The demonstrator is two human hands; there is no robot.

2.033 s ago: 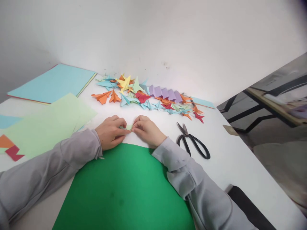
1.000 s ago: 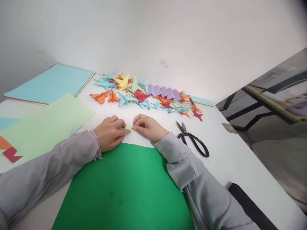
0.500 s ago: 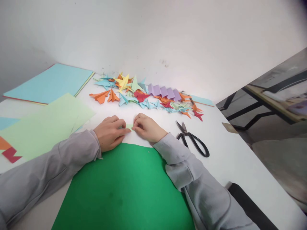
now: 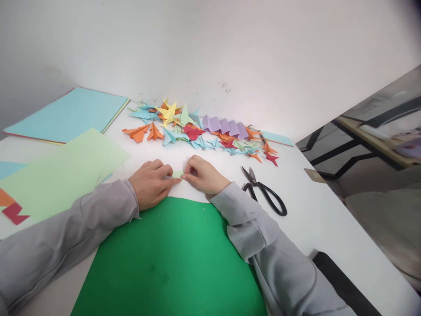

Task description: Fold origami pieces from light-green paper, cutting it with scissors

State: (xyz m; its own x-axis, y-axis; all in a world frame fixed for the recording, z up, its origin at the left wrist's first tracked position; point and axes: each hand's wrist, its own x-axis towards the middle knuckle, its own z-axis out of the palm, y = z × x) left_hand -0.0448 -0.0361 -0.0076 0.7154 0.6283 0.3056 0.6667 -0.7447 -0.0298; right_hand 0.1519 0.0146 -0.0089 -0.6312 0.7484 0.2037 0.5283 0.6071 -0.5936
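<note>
A small piece of light green paper [image 4: 177, 174] lies on the white table between my two hands, mostly covered by fingers. From the left, my left hand [image 4: 151, 183] presses it down with bent fingers, the index finger stretched along its near edge. My right hand [image 4: 204, 175] pinches its right end between thumb and fingers. The two hands' fingertips nearly meet there. Right below them spreads a large green sheet [image 4: 171, 259], its far edge close to my left hand.
Folded paper planes [image 4: 169, 113] in several colours line the wall, with a purple pleated strip [image 4: 225, 126] among them. Black-handled scissors [image 4: 265, 191] lie open to the right. Light green sheets [image 4: 69, 171] and a blue-topped paper stack [image 4: 72, 114] are at left; a black object [image 4: 342, 281] sits near right.
My left index fingertip has slid slightly right along the small paper, closer to my right fingertips. Everything else looks the same.
</note>
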